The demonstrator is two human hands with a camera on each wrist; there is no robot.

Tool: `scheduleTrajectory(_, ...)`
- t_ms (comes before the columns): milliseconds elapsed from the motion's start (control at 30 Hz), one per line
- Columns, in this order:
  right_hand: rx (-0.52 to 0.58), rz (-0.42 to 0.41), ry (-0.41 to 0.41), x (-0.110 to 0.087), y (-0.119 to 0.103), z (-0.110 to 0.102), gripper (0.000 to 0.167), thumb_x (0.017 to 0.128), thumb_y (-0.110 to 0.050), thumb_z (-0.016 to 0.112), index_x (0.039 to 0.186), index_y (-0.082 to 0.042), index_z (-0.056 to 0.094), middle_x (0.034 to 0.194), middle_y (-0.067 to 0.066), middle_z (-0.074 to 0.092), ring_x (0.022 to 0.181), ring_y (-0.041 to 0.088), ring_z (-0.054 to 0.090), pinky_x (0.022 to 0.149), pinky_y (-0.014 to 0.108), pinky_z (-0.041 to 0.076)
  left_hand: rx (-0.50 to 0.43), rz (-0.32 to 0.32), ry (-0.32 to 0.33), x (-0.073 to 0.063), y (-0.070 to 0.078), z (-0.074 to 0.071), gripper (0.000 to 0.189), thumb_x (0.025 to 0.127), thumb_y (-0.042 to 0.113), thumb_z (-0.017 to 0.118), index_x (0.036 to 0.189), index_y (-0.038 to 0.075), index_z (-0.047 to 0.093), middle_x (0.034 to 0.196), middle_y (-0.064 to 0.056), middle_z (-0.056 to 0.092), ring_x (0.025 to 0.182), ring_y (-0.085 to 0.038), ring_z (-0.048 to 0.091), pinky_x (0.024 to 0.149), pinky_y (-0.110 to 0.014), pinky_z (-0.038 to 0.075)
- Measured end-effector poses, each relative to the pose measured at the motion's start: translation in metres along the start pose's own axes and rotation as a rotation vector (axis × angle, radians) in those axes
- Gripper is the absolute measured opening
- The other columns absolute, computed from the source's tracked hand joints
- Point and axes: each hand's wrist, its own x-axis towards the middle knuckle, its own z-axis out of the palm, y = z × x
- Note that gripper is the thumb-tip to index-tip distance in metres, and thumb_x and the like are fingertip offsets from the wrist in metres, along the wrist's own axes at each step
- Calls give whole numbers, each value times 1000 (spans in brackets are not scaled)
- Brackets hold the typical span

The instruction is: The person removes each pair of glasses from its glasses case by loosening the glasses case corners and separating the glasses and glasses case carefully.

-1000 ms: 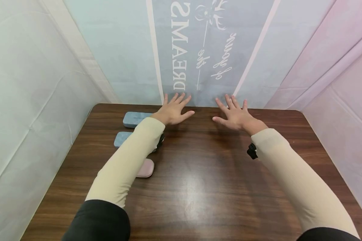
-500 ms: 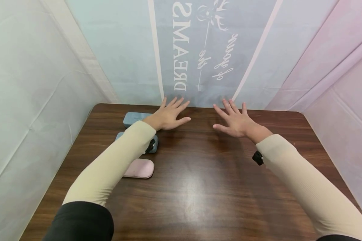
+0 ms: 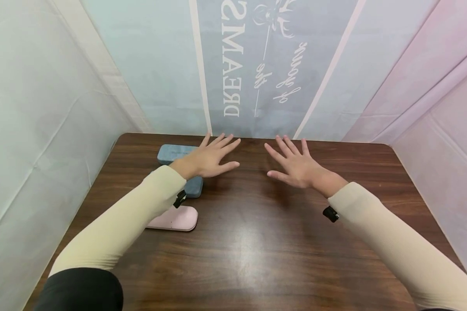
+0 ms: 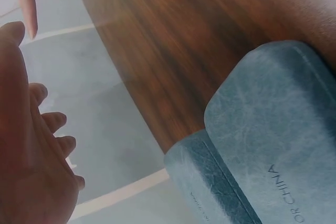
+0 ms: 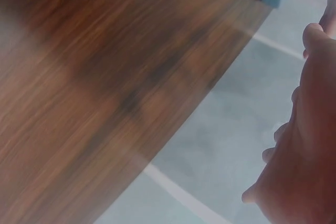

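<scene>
My left hand (image 3: 208,160) hovers above the back of the table, fingers spread and nothing in its grasp. Under and beside it lie two blue cases; the back blue case (image 3: 175,152) shows its left part, while the front blue case (image 3: 194,187) is mostly covered by the wrist. Both cases appear large in the left wrist view, with printed letters on the blue case (image 4: 278,124) closest to the camera. A pink case (image 3: 180,218) lies nearer, partly beneath the left sleeve. To the right, my right hand (image 3: 297,167) also hovers with fingers spread, holding nothing.
The dark wood table (image 3: 257,242) ends at a hanging cloth backdrop (image 3: 257,125) printed with white letters. A white cloth wall (image 3: 43,129) stands along the left and a pinkish cloth wall (image 3: 443,129) along the right.
Both hands have drawn back from the backdrop toward the front, fingers still spread. The left arm has shifted left, uncovering more of the pink case. The cases stay in place.
</scene>
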Motion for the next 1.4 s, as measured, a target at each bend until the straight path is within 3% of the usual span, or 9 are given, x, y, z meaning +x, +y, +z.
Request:
scheduleTrajectory(467, -7, -70, 16, -8, -26, 11, 82, 104, -58, 45, 166, -23, 3, 169, 15, -9, 155, 35, -9, 114, 71, -7, -44, 48, 11, -36, 0, 12, 77, 104, 65, 35, 165, 28, 6, 170, -5, 10, 156, -24, 2, 120, -56, -10)
scheduleTrajectory(800, 22, -103, 29, -14, -41, 19, 80, 105, -56, 47, 166, -23, 6, 170, 14, -8, 155, 33, -9, 114, 69, -9, -39, 80, 49, -64, 5, 20, 77, 105, 62, 38, 165, 26, 7, 170, -6, 10, 156, -24, 2, 121, -59, -5)
scheduleTrajectory(1167, 64, -149, 43, -17, -60, 28, 80, 104, -52, 51, 165, -20, 10, 170, 15, -3, 155, 34, -5, 115, 69, -8, -85, 73, 115, -99, 2, 35, 77, 104, 53, 51, 165, 23, 15, 170, -6, 12, 156, -30, 11, 120, -61, -3)
scheduleTrajectory(1400, 86, -179, 64, -15, -67, 34, 81, 104, -52, 51, 165, -19, 10, 170, 17, 0, 156, 35, -2, 115, 70, -5, -117, 36, 137, -119, -7, 45, 79, 103, 52, 54, 165, 21, 17, 170, -7, 14, 156, -32, 11, 119, -63, -3)
